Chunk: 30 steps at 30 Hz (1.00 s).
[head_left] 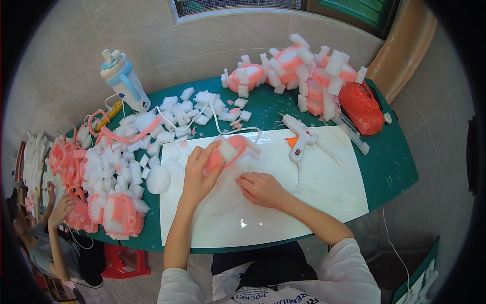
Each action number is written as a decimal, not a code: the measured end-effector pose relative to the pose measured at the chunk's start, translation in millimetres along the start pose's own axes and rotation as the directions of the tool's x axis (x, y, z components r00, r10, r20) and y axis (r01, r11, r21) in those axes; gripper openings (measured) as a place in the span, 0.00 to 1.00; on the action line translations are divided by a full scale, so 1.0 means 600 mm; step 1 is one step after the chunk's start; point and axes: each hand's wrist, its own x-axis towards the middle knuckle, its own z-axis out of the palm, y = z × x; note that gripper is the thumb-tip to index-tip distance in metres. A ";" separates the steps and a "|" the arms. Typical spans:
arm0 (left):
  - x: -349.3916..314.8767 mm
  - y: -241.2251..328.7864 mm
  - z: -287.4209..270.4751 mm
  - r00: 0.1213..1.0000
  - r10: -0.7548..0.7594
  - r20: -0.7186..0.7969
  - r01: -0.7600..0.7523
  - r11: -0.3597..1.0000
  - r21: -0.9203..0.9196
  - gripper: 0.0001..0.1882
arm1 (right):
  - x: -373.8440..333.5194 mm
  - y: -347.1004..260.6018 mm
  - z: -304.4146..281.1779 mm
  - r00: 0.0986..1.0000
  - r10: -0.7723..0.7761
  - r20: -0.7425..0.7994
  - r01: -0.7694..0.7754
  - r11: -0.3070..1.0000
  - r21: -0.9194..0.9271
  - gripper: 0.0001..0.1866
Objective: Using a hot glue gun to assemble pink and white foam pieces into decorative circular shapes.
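My left hand (pixel 201 164) is wrapped round a pink and white foam piece (pixel 237 144), with a white foam block (pixel 226 150) beside its fingers. Just below and right of that piece, my right hand (pixel 260 189) has its fingers curled together; what they hold, if anything, is hidden. Both hands are over a glossy white board (pixel 263 225). Lying to their right is a white hot glue gun (pixel 302 142) with an orange trigger, and a clear glue stick (pixel 329 152) sticks out of its back.
Loose white foam blocks (pixel 179 114) and pink foam pieces (pixel 66 162) cover the green table's (pixel 400 169) left side. At the back stand a bottle (pixel 126 83), foam assemblies (pixel 288 66) and a red bag (pixel 360 107). Another person's hand (pixel 62 209) is at left.
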 end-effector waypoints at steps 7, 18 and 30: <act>0.000 -0.002 -0.001 1.000 0.009 0.001 -0.009 1.000 -0.005 0.24 | -0.001 0.001 0.004 1.000 -0.009 0.000 0.009 1.000 -0.018 0.07; -0.002 -0.002 0.001 1.000 0.010 0.000 -0.010 1.000 -0.014 0.24 | -0.001 0.002 0.005 1.000 -0.016 -0.004 0.016 1.000 -0.006 0.08; -0.002 -0.002 0.000 1.000 -0.001 -0.014 0.001 0.999 0.033 0.24 | 0.000 0.001 0.000 1.000 -0.008 0.026 0.009 1.000 -0.014 0.08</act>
